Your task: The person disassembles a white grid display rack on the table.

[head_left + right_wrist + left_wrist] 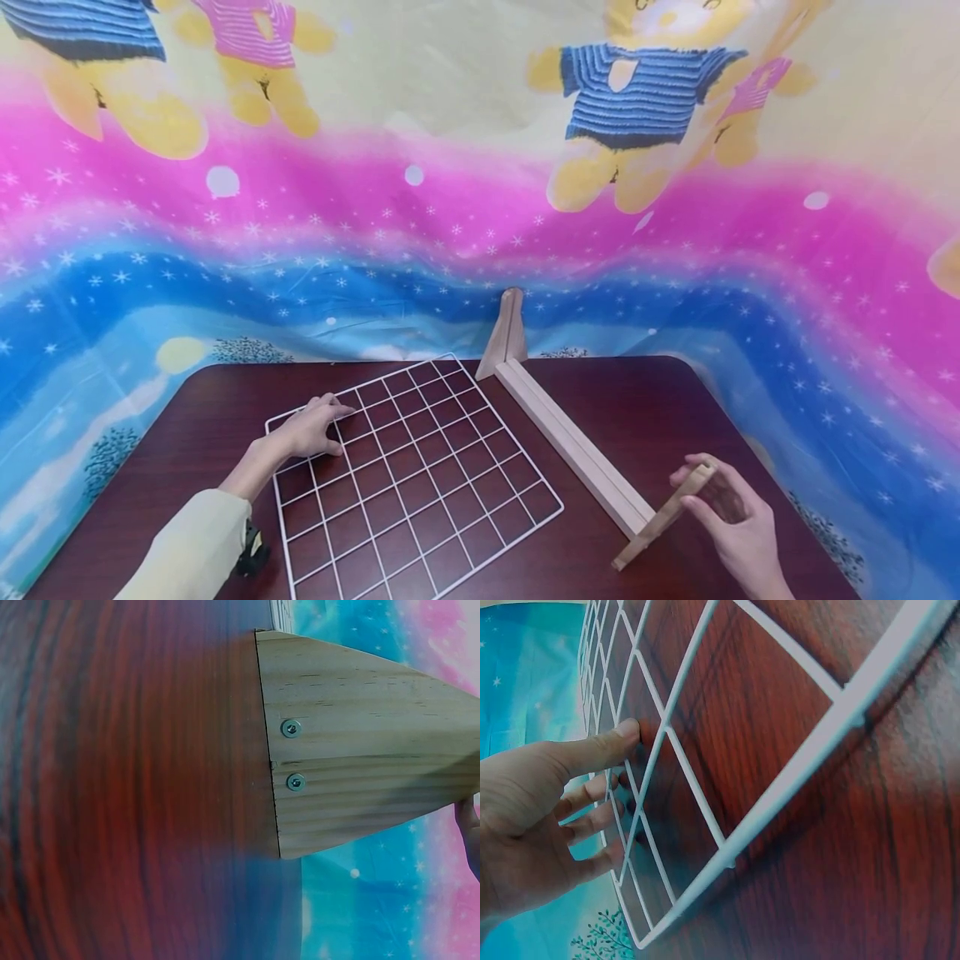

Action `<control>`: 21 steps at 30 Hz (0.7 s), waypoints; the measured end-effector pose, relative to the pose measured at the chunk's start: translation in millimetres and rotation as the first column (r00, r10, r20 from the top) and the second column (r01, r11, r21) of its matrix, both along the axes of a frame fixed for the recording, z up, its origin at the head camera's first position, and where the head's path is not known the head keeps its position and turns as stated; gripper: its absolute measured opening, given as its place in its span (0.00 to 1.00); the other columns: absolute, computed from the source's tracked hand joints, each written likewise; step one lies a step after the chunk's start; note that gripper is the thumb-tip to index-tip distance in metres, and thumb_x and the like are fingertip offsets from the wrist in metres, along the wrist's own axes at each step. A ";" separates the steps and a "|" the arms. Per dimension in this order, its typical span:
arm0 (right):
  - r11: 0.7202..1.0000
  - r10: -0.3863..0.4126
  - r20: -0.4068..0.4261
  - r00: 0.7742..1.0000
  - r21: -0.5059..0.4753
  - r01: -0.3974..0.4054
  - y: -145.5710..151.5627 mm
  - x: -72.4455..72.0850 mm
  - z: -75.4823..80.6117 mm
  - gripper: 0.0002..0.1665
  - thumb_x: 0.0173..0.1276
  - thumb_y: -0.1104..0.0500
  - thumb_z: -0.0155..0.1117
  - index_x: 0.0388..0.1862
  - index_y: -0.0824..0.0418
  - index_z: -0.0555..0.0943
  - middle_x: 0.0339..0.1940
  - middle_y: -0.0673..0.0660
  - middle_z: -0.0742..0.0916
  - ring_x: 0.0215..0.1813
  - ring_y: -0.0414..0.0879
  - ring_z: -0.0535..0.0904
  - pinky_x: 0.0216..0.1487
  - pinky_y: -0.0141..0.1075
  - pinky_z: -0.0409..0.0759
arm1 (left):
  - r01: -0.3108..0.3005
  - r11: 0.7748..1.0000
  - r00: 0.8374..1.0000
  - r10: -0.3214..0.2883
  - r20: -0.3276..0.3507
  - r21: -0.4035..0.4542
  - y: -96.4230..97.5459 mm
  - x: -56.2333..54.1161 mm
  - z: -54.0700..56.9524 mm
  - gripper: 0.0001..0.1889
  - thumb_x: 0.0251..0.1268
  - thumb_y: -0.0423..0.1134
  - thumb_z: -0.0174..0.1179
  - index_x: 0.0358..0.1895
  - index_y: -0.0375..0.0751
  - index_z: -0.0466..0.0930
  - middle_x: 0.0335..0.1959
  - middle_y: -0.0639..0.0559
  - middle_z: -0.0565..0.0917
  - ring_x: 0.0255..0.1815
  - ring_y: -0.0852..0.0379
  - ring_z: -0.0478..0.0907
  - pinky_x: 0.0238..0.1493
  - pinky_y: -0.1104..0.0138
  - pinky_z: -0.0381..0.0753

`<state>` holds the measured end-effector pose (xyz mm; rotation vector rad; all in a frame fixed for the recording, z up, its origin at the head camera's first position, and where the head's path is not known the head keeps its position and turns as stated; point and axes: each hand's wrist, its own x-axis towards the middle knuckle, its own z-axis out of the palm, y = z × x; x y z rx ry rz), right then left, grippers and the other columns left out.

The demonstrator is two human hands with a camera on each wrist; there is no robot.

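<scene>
A white wire grid panel lies on the table, its left edge under my left hand. The fingers of that hand are fairly straight and spread at the wires, thumb apart from them. To the right is a pale wooden stand: a long grooved bar joining two upright tapered end boards. My right hand holds the near end board by its narrow top, thumb on one side, fingers on the other. Two metal screws show on that board's face, whose wide base meets the tabletop.
The far end board stands near the back edge of the dark red-brown table. A printed cloth with bears and snowflakes hangs behind and around the table. A dark object shows at the left wrist.
</scene>
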<state>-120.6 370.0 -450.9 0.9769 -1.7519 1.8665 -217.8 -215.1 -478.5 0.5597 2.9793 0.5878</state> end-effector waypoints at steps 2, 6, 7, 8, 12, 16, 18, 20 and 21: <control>1.000 0.008 -0.006 1.000 -0.009 -0.008 -0.3 -0.1 -0.2 0.27 0.53 0.91 0.52 0.55 0.88 0.65 0.40 0.72 0.83 0.49 0.52 0.82 0.50 0.32 0.78 | -0.008 1.000 1.000 0.008 -0.010 0.021 -3.4 -1.2 -3.0 0.33 0.43 0.38 0.77 0.58 0.33 0.78 0.47 0.44 0.73 0.49 0.42 0.69 0.44 0.51 0.74; 0.999 0.032 -0.019 0.999 -0.025 -0.032 -0.8 -0.9 -0.5 0.27 0.53 0.91 0.52 0.55 0.89 0.64 0.41 0.73 0.83 0.49 0.53 0.82 0.50 0.33 0.78 | -0.023 0.997 1.000 0.024 -0.014 0.068 -8.3 -1.5 -6.9 0.33 0.42 0.39 0.77 0.57 0.34 0.79 0.47 0.45 0.74 0.47 0.44 0.70 0.43 0.53 0.73; 0.999 0.035 -0.018 0.999 -0.026 -0.035 -1.0 -1.1 -0.4 0.28 0.53 0.91 0.52 0.55 0.89 0.64 0.41 0.73 0.83 0.49 0.53 0.82 0.50 0.33 0.78 | -0.021 0.997 1.000 0.022 -0.016 0.073 -9.1 -1.2 -7.1 0.33 0.42 0.39 0.77 0.57 0.34 0.79 0.47 0.45 0.74 0.47 0.44 0.70 0.43 0.53 0.73; 0.999 0.036 -0.016 0.999 -0.026 -0.037 -1.2 -1.1 -0.2 0.28 0.53 0.91 0.52 0.56 0.89 0.64 0.41 0.73 0.83 0.49 0.53 0.82 0.50 0.33 0.78 | -0.019 0.997 1.000 0.020 -0.015 0.081 -9.5 -0.5 -6.9 0.33 0.42 0.39 0.77 0.56 0.33 0.79 0.47 0.45 0.74 0.46 0.44 0.70 0.43 0.53 0.73; 0.999 0.038 -0.003 0.999 -0.020 -0.038 -1.6 -1.6 0.7 0.28 0.53 0.91 0.52 0.56 0.89 0.65 0.41 0.73 0.83 0.49 0.53 0.82 0.50 0.33 0.78 | -0.007 0.996 1.000 0.009 -0.025 0.093 -11.3 2.3 -6.0 0.33 0.43 0.40 0.77 0.56 0.33 0.79 0.48 0.44 0.74 0.48 0.43 0.70 0.44 0.52 0.73; 0.999 0.037 0.014 0.999 -0.012 -0.037 -1.7 -1.6 1.1 0.28 0.53 0.91 0.52 0.56 0.88 0.65 0.40 0.72 0.83 0.49 0.53 0.82 0.51 0.33 0.78 | 0.002 0.995 0.999 0.002 -0.044 0.098 -14.3 4.0 -7.9 0.32 0.45 0.40 0.76 0.57 0.34 0.79 0.48 0.44 0.74 0.48 0.43 0.68 0.45 0.52 0.72; 0.999 0.030 0.019 0.999 -0.009 -0.030 -1.3 -1.1 1.1 0.28 0.53 0.91 0.52 0.56 0.88 0.65 0.40 0.72 0.83 0.49 0.52 0.82 0.51 0.33 0.77 | 0.017 0.994 0.998 -0.011 -0.057 0.105 -15.2 3.9 -9.2 0.31 0.47 0.41 0.75 0.57 0.34 0.79 0.48 0.44 0.74 0.47 0.44 0.68 0.44 0.53 0.72; 1.000 0.023 0.024 0.999 -0.006 -0.023 -0.9 -0.5 1.1 0.28 0.52 0.91 0.52 0.56 0.88 0.65 0.40 0.71 0.83 0.49 0.52 0.82 0.51 0.33 0.77 | 0.022 0.993 0.998 -0.015 -0.062 0.117 -15.3 3.6 -10.2 0.30 0.48 0.40 0.75 0.57 0.35 0.80 0.48 0.44 0.74 0.47 0.46 0.68 0.43 0.54 0.72; 1.000 0.019 0.026 0.999 -0.006 -0.019 -0.6 -0.3 1.3 0.28 0.52 0.91 0.52 0.56 0.88 0.66 0.40 0.71 0.83 0.49 0.51 0.82 0.51 0.33 0.77 | 0.024 0.992 0.998 -0.016 -0.062 0.125 -15.3 3.6 -10.3 0.29 0.48 0.40 0.75 0.57 0.35 0.80 0.49 0.44 0.74 0.46 0.46 0.68 0.42 0.55 0.71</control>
